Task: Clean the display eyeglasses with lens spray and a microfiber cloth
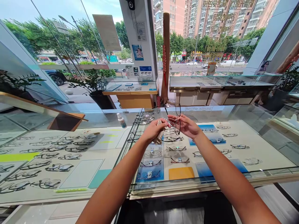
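Observation:
Both my hands are raised above the glass display case, close together. My left hand (153,130) is closed on a crumpled pale cloth (159,138), which hangs below its fingers. In my right hand (188,127) is a dark-framed pair of eyeglasses (178,109), held upright between thumb and fingers. One lens rim sticks up above the right fingers, and part of the frame is hidden behind them. The left fingertips are near the eyeglasses; whether they touch I cannot tell. Below my hands, more eyeglasses (177,148) lie in rows in the case.
A small white spray bottle (121,120) stands on the glass top to the left. Further left, a wooden-framed mirror or stand (66,119) juts in over several eyeglasses (59,167). A yellow-orange card (181,173) lies inside the case near its front edge. A wooden post (166,56) rises behind.

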Motion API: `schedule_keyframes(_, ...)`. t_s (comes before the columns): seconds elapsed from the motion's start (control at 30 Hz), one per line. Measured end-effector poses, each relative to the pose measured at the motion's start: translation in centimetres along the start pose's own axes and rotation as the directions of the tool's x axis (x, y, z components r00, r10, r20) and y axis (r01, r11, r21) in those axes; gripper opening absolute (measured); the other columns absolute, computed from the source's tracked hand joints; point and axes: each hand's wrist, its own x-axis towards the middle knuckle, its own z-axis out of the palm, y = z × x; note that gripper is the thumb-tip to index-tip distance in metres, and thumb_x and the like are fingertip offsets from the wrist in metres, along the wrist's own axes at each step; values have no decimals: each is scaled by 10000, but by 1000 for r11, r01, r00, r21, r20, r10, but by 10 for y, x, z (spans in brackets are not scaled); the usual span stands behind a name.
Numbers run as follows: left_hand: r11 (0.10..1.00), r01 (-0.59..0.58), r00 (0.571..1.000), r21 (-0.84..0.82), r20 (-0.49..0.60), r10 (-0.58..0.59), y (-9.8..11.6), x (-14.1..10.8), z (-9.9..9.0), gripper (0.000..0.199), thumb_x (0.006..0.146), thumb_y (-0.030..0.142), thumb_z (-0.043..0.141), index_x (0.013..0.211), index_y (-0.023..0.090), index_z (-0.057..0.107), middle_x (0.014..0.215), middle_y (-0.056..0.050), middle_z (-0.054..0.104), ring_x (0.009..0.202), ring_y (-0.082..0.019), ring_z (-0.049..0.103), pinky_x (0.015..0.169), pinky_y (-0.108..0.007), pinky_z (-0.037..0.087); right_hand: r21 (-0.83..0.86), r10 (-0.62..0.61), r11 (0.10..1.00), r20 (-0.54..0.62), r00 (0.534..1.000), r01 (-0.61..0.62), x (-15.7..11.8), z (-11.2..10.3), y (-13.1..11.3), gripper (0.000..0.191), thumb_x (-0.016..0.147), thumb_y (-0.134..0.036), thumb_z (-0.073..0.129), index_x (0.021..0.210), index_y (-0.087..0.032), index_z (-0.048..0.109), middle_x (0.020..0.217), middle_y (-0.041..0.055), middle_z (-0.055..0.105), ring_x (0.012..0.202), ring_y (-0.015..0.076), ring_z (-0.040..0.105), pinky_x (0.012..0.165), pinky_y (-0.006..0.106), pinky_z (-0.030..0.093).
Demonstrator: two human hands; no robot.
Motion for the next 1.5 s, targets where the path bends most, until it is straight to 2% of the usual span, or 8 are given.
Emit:
schedule_keyframes(0.3,990,-36,999,136,23,33,-10,1,0,373,872,530,789,838,194,630,736,24,601,646,-118,478,629,-244,352,-41,11,999,15,1000,-10,-2,10,1,382,801,-466,916,790,-255,598,1350,108,792,1273,296,720,1094,497,549)
schedule_keyframes(0.63,970,30,997,-241,-59,-46,-1,0,10,340,692,391,847,776,186,589,725,24,602,546,-85,445,485,-238,355,38,-21,999,25,999,20,2,8,10,323,795,-447,934,856,-268,672,1352,63,794,1316,255,712,1245,491,468)
schedule_keyframes(0.8,919,-2,981,-394,-181,-75,6,2,8,387,639,346,870,804,193,555,761,51,582,560,-63,443,452,-190,351,47,-102,993,-119,988,108,4,2,8,311,792,-464,928,935,-295,710,1306,32,804,1245,222,736,1190,448,521)
schedule_keyframes(1.0,895,-38,947,-445,-301,-109,3,7,2,457,629,409,900,819,186,550,749,73,547,535,-34,401,436,-176,321,-8,-204,977,-320,925,212,8,2,11,376,717,-479,982,935,-302,732,1218,19,815,1154,221,741,1040,395,585)
schedule_keyframes(1.23,922,-74,915,-380,-393,-88,-5,11,2,483,622,416,925,889,191,591,807,34,658,506,-49,437,450,-214,350,-113,-295,956,-331,896,272,3,21,11,343,730,-495,984,932,-297,791,1161,14,827,1076,199,738,967,343,573)
schedule_keyframes(1.37,955,-191,849,-228,-526,44,-2,15,-13,318,673,358,828,846,194,618,768,27,647,549,-82,475,492,-222,367,-162,-355,935,-345,869,317,1,20,1,332,723,-512,986,906,-303,805,1119,3,834,1049,187,739,993,345,564)
schedule_keyframes(1.43,955,-273,762,-117,-632,140,4,17,-29,228,707,313,768,800,198,595,731,36,603,568,-86,461,517,-215,352,-211,-406,912,-361,839,351,1,15,-6,338,718,-529,982,903,-307,806,1093,4,833,1043,193,741,1032,371,559)
schedule_keyframes(1.5,942,-335,631,8,-741,231,11,19,-50,169,739,270,721,783,199,574,725,39,575,599,-89,462,554,-208,355,-274,-463,883,-371,805,381,1,9,-11,340,725,-540,970,910,-304,810,1074,10,830,1047,201,741,1057,390,554)
